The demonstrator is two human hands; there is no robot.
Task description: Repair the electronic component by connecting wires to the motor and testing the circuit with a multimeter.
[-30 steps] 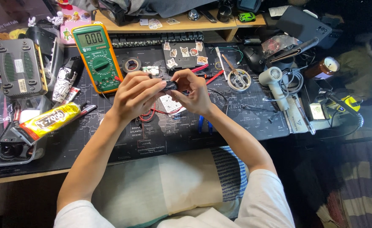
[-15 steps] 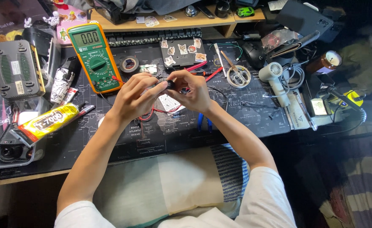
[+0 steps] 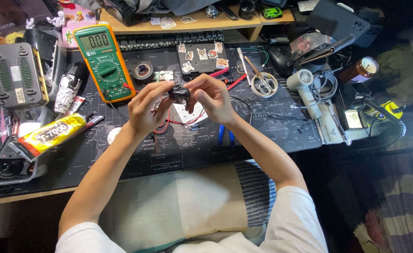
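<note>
Both my hands are raised a little above the dark desk mat (image 3: 178, 154) and meet at a small black part (image 3: 179, 93). My left hand (image 3: 145, 108) pinches it from the left with its fingertips, and my right hand (image 3: 212, 97) grips it from the right. Red wires (image 3: 169, 122) run under my hands across a small white paper (image 3: 190, 112). What the black part is in detail stays hidden by my fingers.
A green-and-yellow multimeter (image 3: 104, 61) lies left of my hands, with a roll of black tape (image 3: 142, 70) beside it. Blue-handled pliers (image 3: 225, 136), scissors (image 3: 261, 82), a white handheld fan (image 3: 305, 91), a yellow glue tube (image 3: 51, 133) and a grey box (image 3: 16, 75) crowd the desk.
My hands stay together on the small black part, with only slight finger shifts. The view has shifted slightly.
</note>
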